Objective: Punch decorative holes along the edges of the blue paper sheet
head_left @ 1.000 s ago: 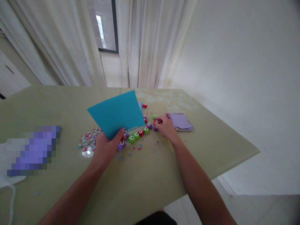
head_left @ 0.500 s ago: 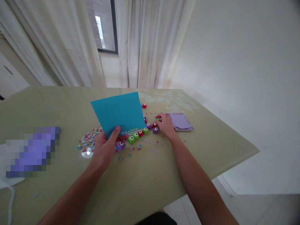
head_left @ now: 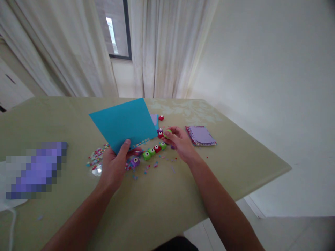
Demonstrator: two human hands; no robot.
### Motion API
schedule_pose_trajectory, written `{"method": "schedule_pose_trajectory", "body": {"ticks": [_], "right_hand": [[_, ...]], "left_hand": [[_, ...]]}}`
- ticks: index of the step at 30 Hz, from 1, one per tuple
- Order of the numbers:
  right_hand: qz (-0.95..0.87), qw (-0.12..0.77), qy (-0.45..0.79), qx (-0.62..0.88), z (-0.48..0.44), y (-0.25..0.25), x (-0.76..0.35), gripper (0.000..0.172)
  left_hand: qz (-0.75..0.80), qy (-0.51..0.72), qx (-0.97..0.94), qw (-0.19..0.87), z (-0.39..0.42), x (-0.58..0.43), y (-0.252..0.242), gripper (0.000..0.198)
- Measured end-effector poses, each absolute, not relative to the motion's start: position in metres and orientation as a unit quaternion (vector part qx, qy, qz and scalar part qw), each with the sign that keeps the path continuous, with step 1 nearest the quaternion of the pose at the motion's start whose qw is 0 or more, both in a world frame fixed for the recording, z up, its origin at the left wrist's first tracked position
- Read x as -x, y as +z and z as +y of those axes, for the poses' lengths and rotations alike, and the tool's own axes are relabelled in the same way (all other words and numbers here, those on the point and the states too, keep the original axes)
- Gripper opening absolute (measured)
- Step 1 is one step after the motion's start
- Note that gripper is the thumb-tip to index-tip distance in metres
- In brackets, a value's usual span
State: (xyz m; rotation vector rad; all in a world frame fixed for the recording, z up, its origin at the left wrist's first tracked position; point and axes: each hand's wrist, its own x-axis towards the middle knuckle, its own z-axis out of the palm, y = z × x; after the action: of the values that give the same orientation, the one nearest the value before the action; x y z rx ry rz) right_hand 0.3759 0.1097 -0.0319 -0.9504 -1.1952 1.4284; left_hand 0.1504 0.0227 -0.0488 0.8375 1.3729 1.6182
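The person's left hand is clamped on a flat, rectangular blue paper sheet, thumb on the near face. The sheet is held tilted above a pale green tabletop; its long axis runs left to right, rising towards the right, and a row of small punched holes lines its lower edge. Well apart from that hand, the right hand pinches a small, rounded, bright green piece just beside the sheet's right corner; which way the piece faces cannot be told. Below, a row of small green and red one-eyed figures slants away to the right, near a heap of multicoloured paper confetti.
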Motion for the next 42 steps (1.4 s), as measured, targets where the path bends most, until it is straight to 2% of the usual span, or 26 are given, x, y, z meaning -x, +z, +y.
{"method": "schedule_pose_trajectory", "body": {"ticks": [5, 10, 16, 20, 29, 42], "right_hand": [[-0.476, 0.456, 0.653, 0.374, 0.089, -0.033, -0.349, 0.043], [-0.417, 0.446, 0.703, 0.363, 0.084, -0.040, -0.336, 0.050], [-0.366, 0.443, 0.751, 0.324, 0.080, -0.033, -0.335, 0.046], [-0.346, 0.460, 0.754, 0.317, 0.080, -0.032, -0.336, 0.051], [-0.422, 0.439, 0.732, 0.307, 0.079, -0.035, -0.337, 0.047], [-0.400, 0.444, 0.740, 0.309, 0.080, -0.039, -0.334, 0.045]], "left_hand": [[0.560, 0.655, -0.305, 0.405, 0.022, -0.152, -0.042, 0.044], [0.567, 0.640, -0.326, 0.405, 0.019, -0.153, -0.042, 0.038], [0.575, 0.617, -0.359, 0.399, 0.018, -0.152, -0.045, 0.041], [0.579, 0.612, -0.366, 0.394, 0.017, -0.154, -0.040, 0.040], [0.567, 0.623, -0.361, 0.400, 0.018, -0.156, -0.042, 0.039], [0.565, 0.622, -0.358, 0.407, 0.018, -0.155, -0.042, 0.042]]}}
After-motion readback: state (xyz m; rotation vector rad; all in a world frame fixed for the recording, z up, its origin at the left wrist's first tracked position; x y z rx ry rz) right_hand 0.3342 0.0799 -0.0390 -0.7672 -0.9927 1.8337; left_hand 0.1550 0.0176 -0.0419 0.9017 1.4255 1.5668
